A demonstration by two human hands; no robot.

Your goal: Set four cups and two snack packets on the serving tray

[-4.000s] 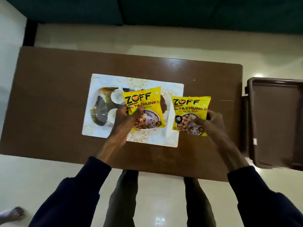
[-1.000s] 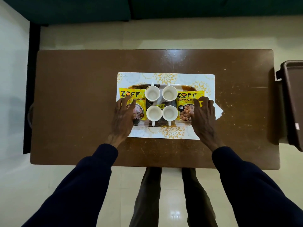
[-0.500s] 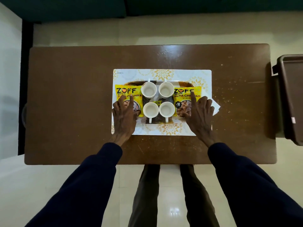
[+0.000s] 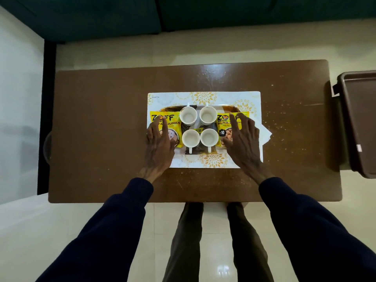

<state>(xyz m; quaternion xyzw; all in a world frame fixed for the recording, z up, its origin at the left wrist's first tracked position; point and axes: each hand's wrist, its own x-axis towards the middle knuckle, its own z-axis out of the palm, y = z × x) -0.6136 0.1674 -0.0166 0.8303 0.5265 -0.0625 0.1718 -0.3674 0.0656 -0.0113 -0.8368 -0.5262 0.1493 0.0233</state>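
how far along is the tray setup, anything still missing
Looks essentially done: four white cups stand in a square mid serving tray, with a left packet and right packet flanking them. In hand: the left hand and right hand lie flat on the packets, no grip visible. Left: apparently only taking the hands away.

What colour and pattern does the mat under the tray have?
The mat is white with golden-yellow floral medallions, best seen in the head view.

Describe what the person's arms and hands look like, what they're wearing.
Both arms wear long, dark navy sleeves ending at the wrists, plain with no visible markings. The left hand and right hand are bare: no gloves, and no rings or watch visible. Dark trousers show below.
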